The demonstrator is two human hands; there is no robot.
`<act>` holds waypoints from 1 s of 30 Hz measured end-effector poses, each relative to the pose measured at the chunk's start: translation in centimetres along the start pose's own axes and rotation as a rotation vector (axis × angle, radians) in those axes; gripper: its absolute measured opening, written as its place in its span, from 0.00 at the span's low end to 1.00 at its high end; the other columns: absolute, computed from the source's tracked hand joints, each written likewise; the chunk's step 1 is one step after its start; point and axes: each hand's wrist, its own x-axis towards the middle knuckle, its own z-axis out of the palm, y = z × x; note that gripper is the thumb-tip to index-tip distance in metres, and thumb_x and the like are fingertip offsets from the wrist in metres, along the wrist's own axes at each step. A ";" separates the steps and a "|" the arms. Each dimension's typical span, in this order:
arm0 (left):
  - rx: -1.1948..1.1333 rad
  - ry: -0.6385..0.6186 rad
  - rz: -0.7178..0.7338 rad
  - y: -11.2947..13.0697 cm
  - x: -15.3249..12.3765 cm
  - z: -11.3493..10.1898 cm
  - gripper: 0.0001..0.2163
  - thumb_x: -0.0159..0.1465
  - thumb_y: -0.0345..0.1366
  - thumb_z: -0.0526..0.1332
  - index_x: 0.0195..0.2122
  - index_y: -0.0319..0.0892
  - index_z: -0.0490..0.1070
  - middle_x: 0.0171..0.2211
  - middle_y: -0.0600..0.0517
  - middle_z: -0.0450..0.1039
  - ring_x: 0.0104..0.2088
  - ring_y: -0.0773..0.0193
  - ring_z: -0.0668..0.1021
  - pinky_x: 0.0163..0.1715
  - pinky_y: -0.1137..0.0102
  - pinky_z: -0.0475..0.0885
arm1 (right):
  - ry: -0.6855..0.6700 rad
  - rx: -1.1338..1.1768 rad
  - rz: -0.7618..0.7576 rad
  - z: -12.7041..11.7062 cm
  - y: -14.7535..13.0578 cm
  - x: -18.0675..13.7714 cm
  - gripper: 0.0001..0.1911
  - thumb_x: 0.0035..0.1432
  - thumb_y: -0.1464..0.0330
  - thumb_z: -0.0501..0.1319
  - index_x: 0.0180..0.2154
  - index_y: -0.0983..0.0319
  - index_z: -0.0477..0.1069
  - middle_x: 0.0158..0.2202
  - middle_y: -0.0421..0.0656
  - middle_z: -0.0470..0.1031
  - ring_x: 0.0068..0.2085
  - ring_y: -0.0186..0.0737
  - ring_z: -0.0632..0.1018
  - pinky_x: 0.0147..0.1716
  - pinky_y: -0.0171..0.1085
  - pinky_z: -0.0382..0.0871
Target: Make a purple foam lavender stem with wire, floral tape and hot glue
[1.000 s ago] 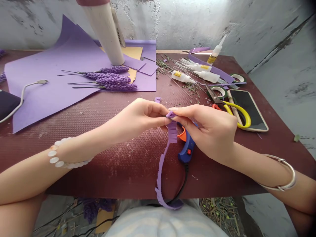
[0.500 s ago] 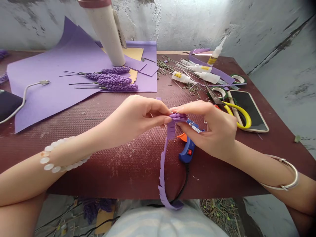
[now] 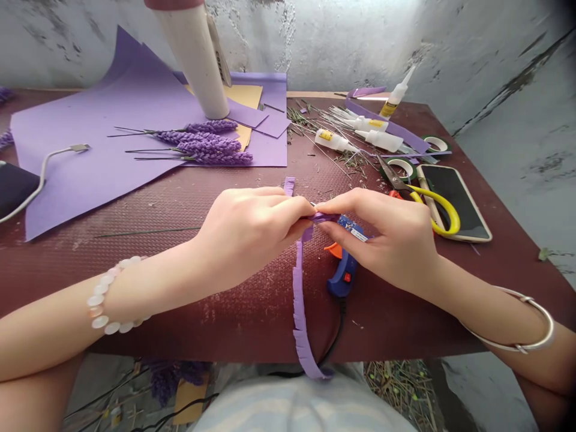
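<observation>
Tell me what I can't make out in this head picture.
Head view:
Pinched part of purple strip: hidden by left hand and right hand.
One end of green stem: behind left hand.
Front of glue gun: behind right hand.
Top of white bottle: cut off by upper edge.
Print on yellow labels: too small.

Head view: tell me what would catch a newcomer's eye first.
The large purple sheet at back left probably draws the eye, purple flower spikes lying partly over it. At centre, the left hand and right hand pinch a fringed purple strip. At right, yellow-handled scissors overlap a phone.
</observation>
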 end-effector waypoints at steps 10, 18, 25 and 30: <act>-0.558 -0.241 -0.285 -1.2 1.4 -0.2 0.04 0.59 0.33 0.65 0.32 0.40 0.79 0.25 0.57 0.79 0.24 0.72 0.75 0.26 0.78 0.66 | -0.064 -0.025 0.025 -0.1 0.3 0.5 0.03 0.59 0.71 0.63 0.37 0.60 0.73 0.34 0.37 0.80 0.34 0.33 0.80 0.34 0.32 0.73; -0.906 -0.431 -0.472 -1.0 1.8 -0.3 0.05 0.59 0.32 0.63 0.34 0.39 0.78 0.31 0.54 0.81 0.31 0.67 0.79 0.30 0.76 0.71 | 0.021 -0.028 -0.007 0.6 0.4 -0.2 0.03 0.60 0.72 0.62 0.37 0.61 0.73 0.33 0.40 0.80 0.39 0.38 0.79 0.45 0.39 0.74; -0.764 -0.312 -0.415 -0.8 1.6 0.0 0.06 0.59 0.32 0.62 0.34 0.39 0.79 0.31 0.54 0.81 0.31 0.66 0.79 0.31 0.75 0.71 | 0.068 -0.076 -0.027 0.9 0.3 -0.1 0.02 0.58 0.73 0.63 0.35 0.61 0.74 0.32 0.38 0.81 0.33 0.35 0.80 0.51 0.40 0.73; -0.453 -0.175 -0.304 -0.5 1.1 0.3 0.07 0.58 0.29 0.62 0.34 0.40 0.79 0.26 0.56 0.79 0.25 0.70 0.75 0.27 0.76 0.67 | 0.083 -0.118 -0.018 0.9 0.2 0.0 0.03 0.59 0.72 0.63 0.35 0.58 0.74 0.30 0.37 0.81 0.29 0.36 0.80 0.55 0.43 0.71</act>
